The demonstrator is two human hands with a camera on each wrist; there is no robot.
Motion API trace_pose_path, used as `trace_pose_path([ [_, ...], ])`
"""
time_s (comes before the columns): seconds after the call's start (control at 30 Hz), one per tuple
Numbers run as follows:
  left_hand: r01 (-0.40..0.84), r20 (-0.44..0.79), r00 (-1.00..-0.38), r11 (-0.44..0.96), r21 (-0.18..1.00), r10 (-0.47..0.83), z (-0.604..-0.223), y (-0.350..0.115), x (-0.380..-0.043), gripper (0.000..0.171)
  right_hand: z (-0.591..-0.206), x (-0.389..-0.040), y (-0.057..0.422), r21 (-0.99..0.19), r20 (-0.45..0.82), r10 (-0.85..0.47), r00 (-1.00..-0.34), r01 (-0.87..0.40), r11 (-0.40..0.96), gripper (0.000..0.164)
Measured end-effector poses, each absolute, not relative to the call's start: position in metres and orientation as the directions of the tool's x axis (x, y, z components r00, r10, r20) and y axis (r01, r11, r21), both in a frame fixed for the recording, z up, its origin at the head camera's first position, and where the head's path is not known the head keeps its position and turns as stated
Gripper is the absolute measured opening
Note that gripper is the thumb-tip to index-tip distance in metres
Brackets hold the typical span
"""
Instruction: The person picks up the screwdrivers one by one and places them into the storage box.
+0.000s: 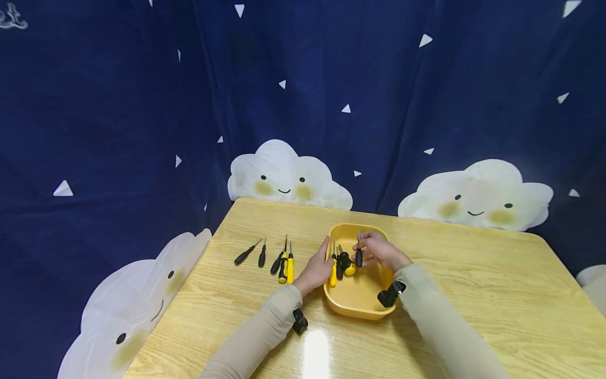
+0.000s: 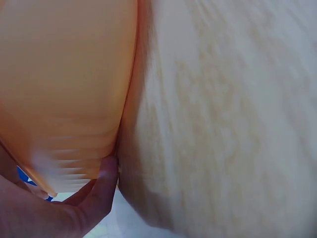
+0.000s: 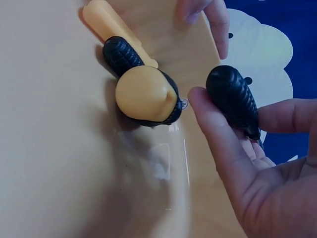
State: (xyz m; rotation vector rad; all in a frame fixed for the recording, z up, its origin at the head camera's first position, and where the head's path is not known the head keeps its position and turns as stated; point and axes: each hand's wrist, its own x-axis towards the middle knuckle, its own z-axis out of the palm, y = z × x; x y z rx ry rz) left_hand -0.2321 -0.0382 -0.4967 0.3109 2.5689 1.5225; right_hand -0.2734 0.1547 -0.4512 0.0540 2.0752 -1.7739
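My right hand pinches a black-handled screwdriver between thumb and fingers, over the inside of an orange-yellow plastic bin. Its shank points up and away in the head view; the ribbed handle shows close in the right wrist view. On the bin's left side, my left hand grips the rim, with fingers against the outer wall. Inside, along the left, lie a yellow-handled screwdriver, a black-handled one and a stubby black-and-yellow screwdriver.
Left of the bin, several more screwdrivers lie on the wooden table: black-handled ones, a black-and-yellow one and a yellow one. A dark blue curtain with white clouds hangs behind the table.
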Motion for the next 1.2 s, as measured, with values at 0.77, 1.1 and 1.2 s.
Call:
trace_pose_path([
  [0.77, 0.11, -0.014, -0.968, 0.48, 0.87, 0.249, -0.496, -0.037, -0.232, 0.061, -0.466, -0.272, 0.153, -0.891, -0.333, -0.164, -0.928, 0.253, 0.376, 0.021],
  [1.1, 0.099, -0.02, -0.97, 0.471, 0.877, 0.241, -0.495, -0.037, -0.231, 0.062, -0.469, -0.27, 0.152, -0.882, -0.349, -0.143, -0.926, 0.274, 0.384, 0.015],
  [1.2, 0.1, -0.017, -0.97, 0.467, 0.879, 0.241, -0.495, -0.037, -0.231, 0.062, -0.471, -0.27, 0.152, -0.883, -0.361, -0.147, -0.921, 0.287, 0.372, 0.015],
])
